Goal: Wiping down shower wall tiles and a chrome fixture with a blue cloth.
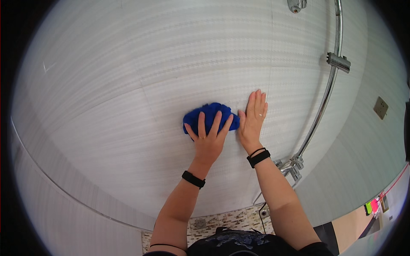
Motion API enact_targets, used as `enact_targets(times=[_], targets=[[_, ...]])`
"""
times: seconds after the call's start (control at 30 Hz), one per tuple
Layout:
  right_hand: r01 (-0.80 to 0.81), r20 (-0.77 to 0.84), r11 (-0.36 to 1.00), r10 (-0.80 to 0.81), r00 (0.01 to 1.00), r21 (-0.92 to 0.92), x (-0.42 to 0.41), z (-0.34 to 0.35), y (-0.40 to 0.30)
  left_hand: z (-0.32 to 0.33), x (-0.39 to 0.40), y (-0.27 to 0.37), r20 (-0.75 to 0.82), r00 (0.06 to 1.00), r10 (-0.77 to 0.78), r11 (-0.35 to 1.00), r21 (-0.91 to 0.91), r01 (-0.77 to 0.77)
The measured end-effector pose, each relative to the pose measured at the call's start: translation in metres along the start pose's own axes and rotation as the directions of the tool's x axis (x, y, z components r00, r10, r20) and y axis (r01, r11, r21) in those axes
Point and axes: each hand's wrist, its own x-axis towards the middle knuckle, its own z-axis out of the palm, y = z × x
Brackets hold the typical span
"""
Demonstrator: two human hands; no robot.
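My left hand (209, 140) presses a crumpled blue cloth (209, 110) flat against a pale tiled wall (205, 41). Its fingers are spread over the cloth, and a ring shows on one of them. Just to the right, my right hand (254, 120) lies with its palm on the same wall, holding nothing. Its fingers point up and lie almost together, with the thumb apart, close to the cloth's right end. Both wrists wear black bands. The hands hide part of the cloth and of the wall behind them.
A chrome shower rail (323, 108) with a slider bracket (339, 62) runs down the wall at right, ending near a mixer tap (293, 168) beside my right forearm. A wall socket (381, 108) is farther right. Below lies a mosaic floor (230, 219) with a drain (200, 223).
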Motion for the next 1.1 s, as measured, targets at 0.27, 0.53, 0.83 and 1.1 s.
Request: enact_targets(times=[0.27,0.53,0.83,1.1], targets=[[0.007,0.003,1.0,-0.007,1.0,0.004,-0.001,0.001,-0.001,-0.019,0.108,-0.05,-0.167,0.978,-0.124,0.989,0.063,0.136],[0.016,-0.015,1.0,-0.016,1.0,0.001,-0.001,0.003,0.0,-0.016,0.034,-0.042,-0.055,0.996,-0.069,0.996,0.058,0.072],[0.018,-0.013,1.0,-0.018,1.0,-0.001,-0.001,0.002,0.0,-0.023,0.003,-0.04,0.013,0.993,-0.114,0.993,0.023,0.114],[0.019,-0.011,1.0,-0.019,1.0,0.001,-0.001,0.001,0.001,-0.042,0.096,-0.093,-0.158,0.965,-0.208,0.969,0.102,0.226]])
